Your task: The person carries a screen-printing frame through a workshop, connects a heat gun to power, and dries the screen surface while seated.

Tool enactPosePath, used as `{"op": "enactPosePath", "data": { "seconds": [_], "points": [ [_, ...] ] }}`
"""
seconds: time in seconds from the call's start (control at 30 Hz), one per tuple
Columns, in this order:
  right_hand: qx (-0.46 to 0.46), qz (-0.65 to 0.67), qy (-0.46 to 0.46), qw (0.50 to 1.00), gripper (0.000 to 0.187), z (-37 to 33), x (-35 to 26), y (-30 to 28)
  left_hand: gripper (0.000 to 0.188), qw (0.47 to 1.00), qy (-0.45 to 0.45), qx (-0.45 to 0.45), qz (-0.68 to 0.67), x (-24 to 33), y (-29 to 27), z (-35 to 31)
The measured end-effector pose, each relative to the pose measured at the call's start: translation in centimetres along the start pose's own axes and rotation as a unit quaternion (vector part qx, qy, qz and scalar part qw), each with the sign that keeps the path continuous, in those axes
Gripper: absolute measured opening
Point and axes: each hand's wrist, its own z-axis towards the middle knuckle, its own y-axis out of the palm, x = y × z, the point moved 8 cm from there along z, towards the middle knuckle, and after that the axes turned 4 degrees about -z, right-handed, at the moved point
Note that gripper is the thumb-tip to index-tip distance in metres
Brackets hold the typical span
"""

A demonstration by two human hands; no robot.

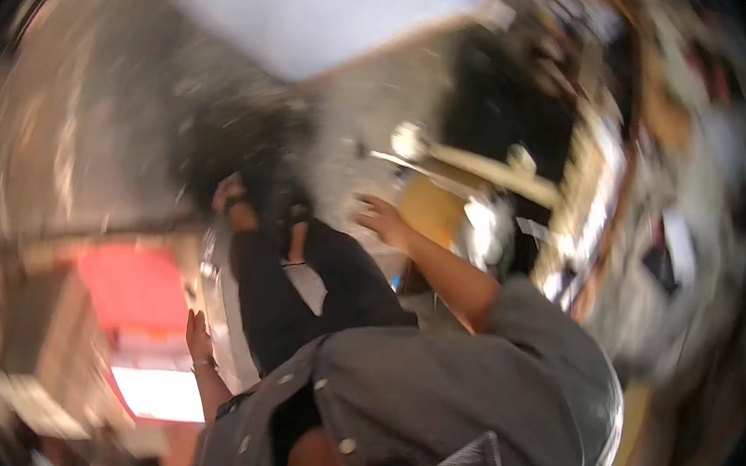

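A large, blurred white panel (pixel 322 12) fills the upper middle beside grey floor (pixel 344 109); a white rectangular object (pixel 679 249) lies far right.

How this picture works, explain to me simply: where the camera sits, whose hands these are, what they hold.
There is no machine, just a person with two bare hands. A wide camera on the person's head looks down, so straight edges bend. Below are their grey shirt and dark trousers. The left hand appears near a red thing; the right hand, fingers apart, appears near a yellowish surface. Neither seems to hold anything. A large pale shape fills the top; blur hides what it is.
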Motion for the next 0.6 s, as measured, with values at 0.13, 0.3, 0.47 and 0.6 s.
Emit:
{"op": "enactPosePath", "data": {
  "seconds": [0.13,0.3,0.47,0.6],
  "points": [
    [0.042,-0.035,-0.227,0.972,0.067,-4.5,-10.4,1.1,0.061,0.977,0.116,-0.127,0.124,20.3,10.1,-4.0],
    [0.154,0.037,-0.243,0.957,0.057,-12.2,-8.3,-3.8,0.059,0.912,0.265,-0.185,0.253,30.9,16.3,-5.3],
    [0.37,0.05,-0.076,0.925,0.038,-19.6,2.3,-10.0,0.059,0.368,0.592,-0.174,0.696,32.6,10.2,6.8],
    [0.642,0.173,0.0,0.747,0.016,-30.8,15.6,-14.1,0.059,0.345,0.463,-0.217,0.787,36.0,11.0,8.6]
  ]
}}
